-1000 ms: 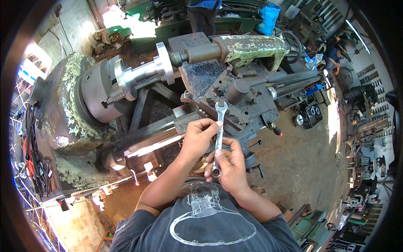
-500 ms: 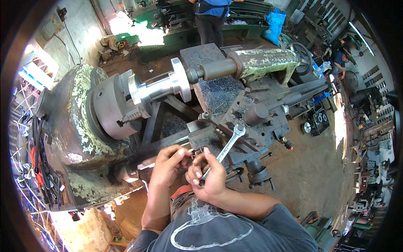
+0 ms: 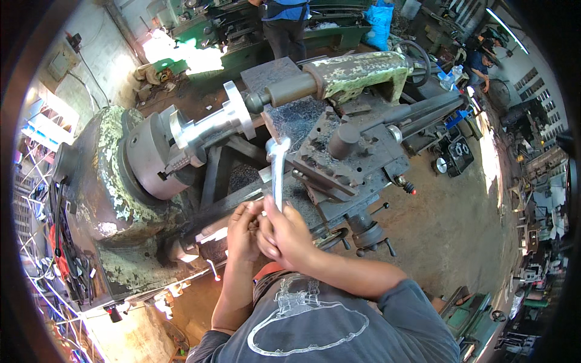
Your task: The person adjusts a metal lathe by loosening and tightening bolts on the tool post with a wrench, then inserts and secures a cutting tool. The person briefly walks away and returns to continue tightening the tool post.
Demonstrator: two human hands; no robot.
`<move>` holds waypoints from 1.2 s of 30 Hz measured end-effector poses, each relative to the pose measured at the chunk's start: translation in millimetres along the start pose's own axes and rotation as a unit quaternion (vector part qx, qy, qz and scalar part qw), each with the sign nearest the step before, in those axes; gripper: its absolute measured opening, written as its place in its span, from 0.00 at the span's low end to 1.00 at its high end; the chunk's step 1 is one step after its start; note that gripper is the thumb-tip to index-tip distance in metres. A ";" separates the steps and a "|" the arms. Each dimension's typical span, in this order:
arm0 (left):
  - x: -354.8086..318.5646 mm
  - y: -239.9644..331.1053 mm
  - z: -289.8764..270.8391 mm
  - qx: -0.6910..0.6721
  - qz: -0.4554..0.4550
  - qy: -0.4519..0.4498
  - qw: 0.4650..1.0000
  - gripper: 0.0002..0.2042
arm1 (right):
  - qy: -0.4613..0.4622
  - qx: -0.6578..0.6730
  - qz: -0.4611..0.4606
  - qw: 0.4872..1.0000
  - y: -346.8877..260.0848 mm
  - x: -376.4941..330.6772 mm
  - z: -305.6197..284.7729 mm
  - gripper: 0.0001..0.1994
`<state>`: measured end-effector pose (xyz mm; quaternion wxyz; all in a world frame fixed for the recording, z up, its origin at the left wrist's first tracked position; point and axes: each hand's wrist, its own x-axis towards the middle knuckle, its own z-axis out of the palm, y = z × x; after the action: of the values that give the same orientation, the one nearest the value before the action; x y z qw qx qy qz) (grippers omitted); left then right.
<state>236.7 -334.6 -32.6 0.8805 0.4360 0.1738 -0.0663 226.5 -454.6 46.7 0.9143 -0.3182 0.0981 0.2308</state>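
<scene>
My right hand (image 3: 285, 237) is closed around the lower end of a silver open-end wrench (image 3: 278, 181), whose jaw end points away from me. Pressed up beside it, my left hand (image 3: 244, 233) has its fingers pinched together; whatever lies between them is hidden. Both hands are in front of a large metal lathe. Its chuck (image 3: 145, 157) grips a shiny flanged metal workpiece (image 3: 213, 128), and the tailstock (image 3: 363, 75) meets the workpiece's flanged end. The tool post (image 3: 345, 142) stands just beyond the wrench, to the right.
The worn headstock (image 3: 103, 181) fills the left side. Handwheel levers (image 3: 367, 233) and a red-tipped lever (image 3: 407, 184) stick out at the right. A person in blue (image 3: 285, 24) stands behind the lathe; another person (image 3: 479, 66) bends at the far right. A black tray (image 3: 458, 156) holds metal parts.
The wrench has swung from leaning right to nearly upright, its head shifting left. My hands have drawn together, hiding the small dark piece seen between their fingers before. The view has shifted slightly.
</scene>
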 end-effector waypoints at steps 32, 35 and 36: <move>0.7 -30.5 133.2 0.180 -0.042 -0.189 0.965 0.10 | 0.131 -0.408 0.008 0.903 -139.5 -75.3 -84.8 0.14; 0.1 -33.2 136.5 0.166 -0.032 -0.182 0.969 0.11 | 0.121 -0.411 0.025 0.903 -144.9 -74.8 -82.0 0.14; -0.4 -33.6 136.9 0.160 -0.027 -0.178 0.971 0.11 | 0.122 -0.415 0.030 0.901 -143.8 -75.6 -80.4 0.14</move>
<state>261.4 -463.5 19.1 0.8137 0.5479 0.0133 -0.1936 227.5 -631.6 85.9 0.6728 -0.6915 0.1137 0.2372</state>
